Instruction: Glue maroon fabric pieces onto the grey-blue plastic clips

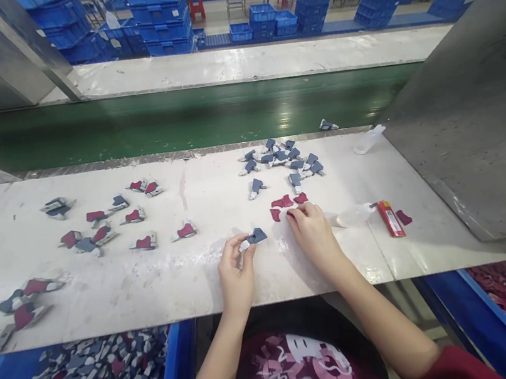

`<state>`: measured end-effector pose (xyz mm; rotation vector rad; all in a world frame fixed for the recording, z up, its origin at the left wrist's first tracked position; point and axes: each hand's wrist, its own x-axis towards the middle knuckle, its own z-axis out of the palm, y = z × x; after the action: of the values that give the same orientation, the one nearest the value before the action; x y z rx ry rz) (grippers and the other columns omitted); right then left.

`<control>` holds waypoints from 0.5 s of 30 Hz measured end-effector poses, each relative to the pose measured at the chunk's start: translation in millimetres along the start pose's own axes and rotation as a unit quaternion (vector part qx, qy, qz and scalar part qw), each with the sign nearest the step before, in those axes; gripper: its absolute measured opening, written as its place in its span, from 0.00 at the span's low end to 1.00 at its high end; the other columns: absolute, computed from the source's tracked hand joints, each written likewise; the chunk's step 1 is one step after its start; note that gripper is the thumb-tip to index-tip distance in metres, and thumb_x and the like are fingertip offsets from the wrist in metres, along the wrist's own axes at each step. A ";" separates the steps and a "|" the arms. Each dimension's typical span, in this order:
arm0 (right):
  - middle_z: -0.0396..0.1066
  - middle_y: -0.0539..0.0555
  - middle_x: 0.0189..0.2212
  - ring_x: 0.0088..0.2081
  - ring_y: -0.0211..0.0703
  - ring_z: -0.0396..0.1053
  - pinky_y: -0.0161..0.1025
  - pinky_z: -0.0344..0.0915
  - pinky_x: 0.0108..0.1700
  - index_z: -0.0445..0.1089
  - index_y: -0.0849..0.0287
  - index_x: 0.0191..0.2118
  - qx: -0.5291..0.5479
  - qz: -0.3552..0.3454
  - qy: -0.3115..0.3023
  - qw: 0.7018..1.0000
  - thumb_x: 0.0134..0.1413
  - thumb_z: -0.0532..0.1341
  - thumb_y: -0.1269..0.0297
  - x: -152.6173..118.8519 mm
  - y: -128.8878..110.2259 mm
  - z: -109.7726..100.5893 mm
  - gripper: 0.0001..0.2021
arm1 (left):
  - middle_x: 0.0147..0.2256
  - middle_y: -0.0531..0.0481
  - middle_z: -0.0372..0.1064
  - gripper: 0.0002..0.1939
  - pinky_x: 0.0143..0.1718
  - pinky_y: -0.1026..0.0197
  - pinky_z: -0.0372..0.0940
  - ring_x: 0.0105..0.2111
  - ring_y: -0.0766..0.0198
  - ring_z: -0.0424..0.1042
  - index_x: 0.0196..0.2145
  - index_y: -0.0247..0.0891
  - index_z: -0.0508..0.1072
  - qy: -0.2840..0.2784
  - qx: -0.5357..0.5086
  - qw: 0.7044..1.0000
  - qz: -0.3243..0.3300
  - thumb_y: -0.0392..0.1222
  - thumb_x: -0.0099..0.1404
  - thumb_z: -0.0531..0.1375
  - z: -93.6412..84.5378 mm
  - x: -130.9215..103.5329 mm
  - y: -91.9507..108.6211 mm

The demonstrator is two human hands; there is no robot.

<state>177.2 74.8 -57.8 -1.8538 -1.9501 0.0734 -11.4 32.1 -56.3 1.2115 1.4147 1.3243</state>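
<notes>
On the white worktop (216,195), the left hand (237,271) pinches a grey part (257,236), seemingly light and stiff, best held by its pale end (244,245). Right of that grip, the right hand (315,234) touches a red piece (290,213); whether it grips, I cannot tell.

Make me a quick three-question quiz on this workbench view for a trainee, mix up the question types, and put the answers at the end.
1. What does the left hand hold?
a) a translucent plastic bottle
b) a blue-grey and white moulded part
c) a folded blue cloth

2. True or false: the small red oblong box lies to the right of the right hand.

3. Fill in the missing colour: beyond the long white worktop runs a wide, flat ____ strip.

Key:
1. b
2. True
3. green
</notes>
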 end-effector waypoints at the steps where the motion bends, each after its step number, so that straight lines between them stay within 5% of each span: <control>1: 0.69 0.62 0.38 0.41 0.52 0.66 0.45 0.65 0.42 0.76 0.61 0.41 -0.008 -0.002 -0.007 1.000 0.64 0.53 0.73 0.4 1.8 -0.7 0.13 | 0.45 0.45 0.76 0.09 0.56 0.53 0.67 0.52 0.55 0.74 0.44 0.40 0.73 -0.001 -0.003 1.000 0.005 0.43 0.66 0.61 0.0 0.0 0.0; 6: 0.70 0.60 0.38 0.41 0.51 0.66 0.45 0.66 0.42 0.76 0.60 0.41 -0.003 0.000 -0.004 1.000 0.65 0.55 0.68 3.5 14.9 -3.7 0.11 | 0.46 0.44 0.76 0.09 0.55 0.54 0.67 0.53 0.55 0.74 0.44 0.40 0.73 -0.006 -0.007 1.000 0.011 0.43 0.66 0.61 0.0 0.0 -2.1; 11: 0.68 0.61 0.38 0.40 0.51 0.67 0.49 0.68 0.43 0.77 0.62 0.47 0.053 0.055 0.078 0.994 0.64 0.57 0.55 -5.6 24.7 -0.1 0.18 | 0.46 0.45 0.76 0.09 0.55 0.54 0.67 0.53 0.55 0.74 0.44 0.40 0.73 -0.008 -0.002 1.000 0.003 0.42 0.66 0.62 0.1 0.2 -3.4; 15: 0.68 0.62 0.38 0.40 0.51 0.66 0.50 0.68 0.43 0.77 0.62 0.46 0.052 0.060 0.099 0.992 0.66 0.53 0.57 -6.0 29.0 3.9 0.18 | 0.46 0.44 0.76 0.10 0.55 0.54 0.67 0.53 0.55 0.74 0.44 0.40 0.73 -0.010 0.009 1.000 0.008 0.44 0.66 0.61 0.2 0.9 -2.1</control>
<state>203.0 72.9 -72.8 -1.8342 -1.6714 0.0265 -11.6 33.1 -58.4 1.2465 1.4099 1.3089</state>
